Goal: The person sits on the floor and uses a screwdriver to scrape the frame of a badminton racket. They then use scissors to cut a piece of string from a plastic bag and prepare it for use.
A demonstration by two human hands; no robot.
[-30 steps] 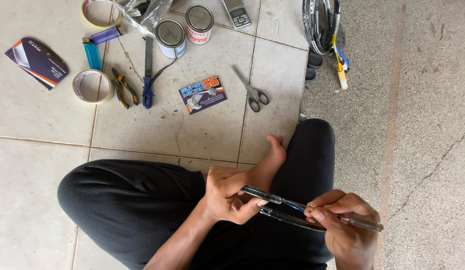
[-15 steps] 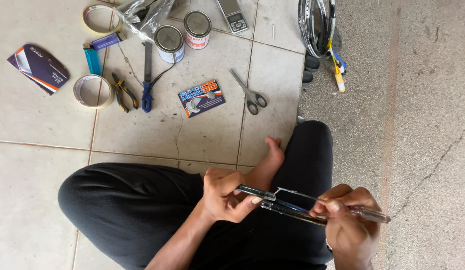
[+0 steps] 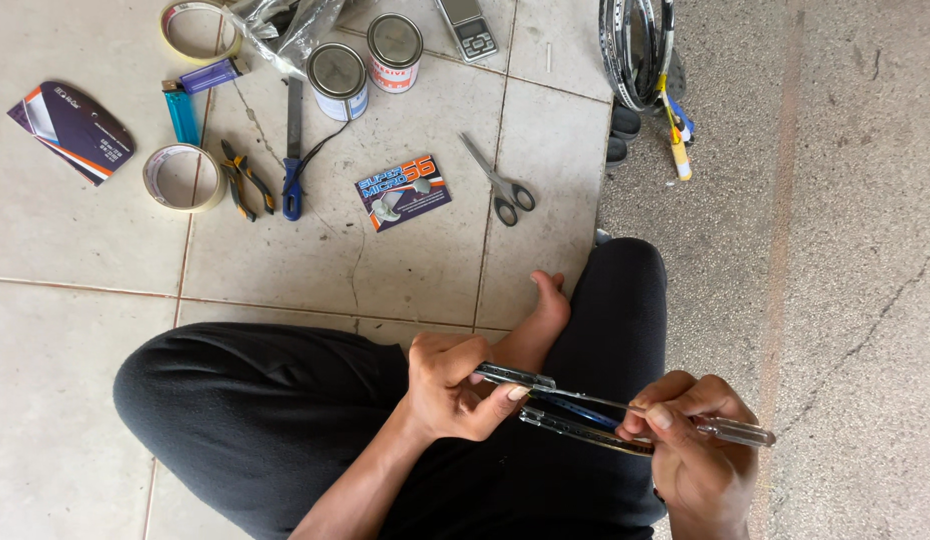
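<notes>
Racket frame [image 3: 575, 425]: lay edge-on across the lap, between the 2 hands, its dark rim running from the left hand to the right.
Left hand [image 3: 450, 385]: was closed around the near end of the frame, thumb pressed along the rim.
Right hand [image 3: 690, 440]: had its fingers pinched shut on a clear-handled tool [image 3: 730, 432], whose tip met the rim.
Doing it well: as a judgement, the left grip should hold the rim steady while the tool tip works in line with the frame, with light pressure so the tip does not slip off.
Ahead of the hands: a bare foot [image 3: 545, 310], then scissors [image 3: 500, 180] and a printed card [image 3: 405, 190] on the tiled floor [image 3: 425, 260].
Further ahead and left: pliers [image 3: 245, 178], a blue-handled tool [image 3: 293, 150], a tape roll [image 3: 180, 178], a lighter [image 3: 182, 112] and 2 tins [image 3: 365, 60].
Ahead and right: more rackets [image 3: 640, 50], stacked.
Hard to tell: the tool tip and its exact contact point were hidden by fingers; the frame's strings could not be made out; the right wrist was cut off at the bottom edge.
</notes>
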